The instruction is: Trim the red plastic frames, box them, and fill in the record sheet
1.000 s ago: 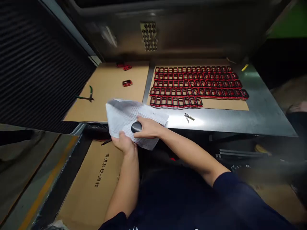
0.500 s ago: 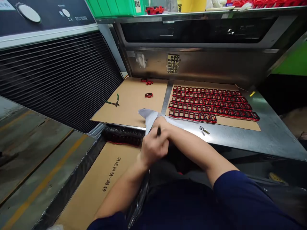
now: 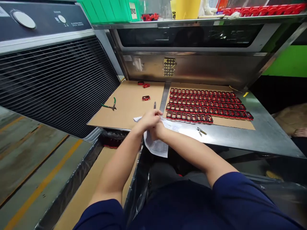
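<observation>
My left hand (image 3: pixel 149 120) is closed and crosses over my right hand, at the front edge of the bench. A dark pen (image 3: pixel 154 105) pokes out just beyond its curled fingers; its near end is hidden. My right hand (image 3: pixel 157 130) is closed on a printed paper sheet (image 3: pixel 157 147). The sheet hangs bent over the bench edge, partly covered by both hands. Small red-and-black plastic frames (image 3: pixel 189 117) stand in rows on cardboard to the right. A single red-and-black part (image 3: pixel 145 98) lies ahead of my hands.
Green-handled cutters (image 3: pixel 112 106) lie on the left cardboard (image 3: pixel 127 110). A small metal nail clipper (image 3: pixel 201 131) rests on the steel edge. Below left stands a lined box (image 3: pixel 96 179) with cardboard inside. A shelf (image 3: pixel 187 23) crosses above, and another person's hand (image 3: pixel 301 132) is at far right.
My left hand has moved up and forward over my right hand, and its pen now points away from me. The paper has swung down over the bench edge. The view has shifted slightly.
</observation>
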{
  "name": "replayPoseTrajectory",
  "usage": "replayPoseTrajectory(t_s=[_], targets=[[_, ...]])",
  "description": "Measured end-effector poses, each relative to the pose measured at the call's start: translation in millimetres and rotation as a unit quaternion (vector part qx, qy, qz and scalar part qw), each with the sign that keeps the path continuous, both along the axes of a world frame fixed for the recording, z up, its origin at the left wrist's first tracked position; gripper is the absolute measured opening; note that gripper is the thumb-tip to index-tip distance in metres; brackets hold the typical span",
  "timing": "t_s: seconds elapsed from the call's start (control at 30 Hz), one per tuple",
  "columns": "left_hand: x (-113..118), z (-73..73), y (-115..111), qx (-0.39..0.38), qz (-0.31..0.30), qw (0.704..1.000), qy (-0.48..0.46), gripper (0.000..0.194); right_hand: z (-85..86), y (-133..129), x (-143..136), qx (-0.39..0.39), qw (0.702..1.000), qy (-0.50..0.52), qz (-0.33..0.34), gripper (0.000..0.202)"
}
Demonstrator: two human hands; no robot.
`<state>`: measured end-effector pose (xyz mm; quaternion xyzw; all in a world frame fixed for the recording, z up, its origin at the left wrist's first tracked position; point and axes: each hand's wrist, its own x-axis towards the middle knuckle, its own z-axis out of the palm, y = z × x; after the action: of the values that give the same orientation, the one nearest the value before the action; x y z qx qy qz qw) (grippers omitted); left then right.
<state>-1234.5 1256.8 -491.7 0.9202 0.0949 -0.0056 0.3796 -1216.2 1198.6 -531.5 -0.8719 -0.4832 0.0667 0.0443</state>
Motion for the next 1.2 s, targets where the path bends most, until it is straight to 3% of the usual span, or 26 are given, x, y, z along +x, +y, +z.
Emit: replayPoseTrajectory(t_s=[0.13, 0.23, 0.3, 0.47, 0.6, 0.87, 1.2], targets=[[-18.2, -6.8, 42.1, 0.103, 0.048, 0.991, 0.076, 0.028, -1.9, -28.7, 11.7, -0.032, 0.998, 0.046, 0.042, 0.053], [-36.2, -20.0, 56.5, 0.174, 0.080, 0.976, 0.107, 0.033, -4.0, -45.2, 21.4, 0.003, 0.998, 0.064, 0.028, 0.070], [-42.1, -31.1, 61.3, 0.201, 0.087, 0.968, 0.123, 0.045, -6.0, -48.6, 26.5, 0.031, 0.997, 0.072, 0.006, 0.069], [-30.1, -51.7, 86.6, 0.203, 0.058, 0.967, 0.141, 0.093, -11.7, -26.6, 32.0, 0.092, 0.992, 0.091, -0.002, 0.071], [-19.2, -59.8, 109.9, 0.199, 0.072, 0.967, 0.144, 0.092, -20.7, -10.3, 25.6, 0.115, 0.989, 0.091, -0.035, 0.076], [-15.9, -83.3, 101.3, 0.233, 0.069, 0.969, 0.043, 0.054, -34.8, -23.6, 12.1, 0.147, 0.976, 0.092, -0.131, 0.049], [-18.7, -109.6, 80.0, 0.214, 0.074, 0.971, -0.075, 0.048, -33.9, -40.0, 13.4, 0.174, 0.964, 0.104, -0.173, 0.049]])
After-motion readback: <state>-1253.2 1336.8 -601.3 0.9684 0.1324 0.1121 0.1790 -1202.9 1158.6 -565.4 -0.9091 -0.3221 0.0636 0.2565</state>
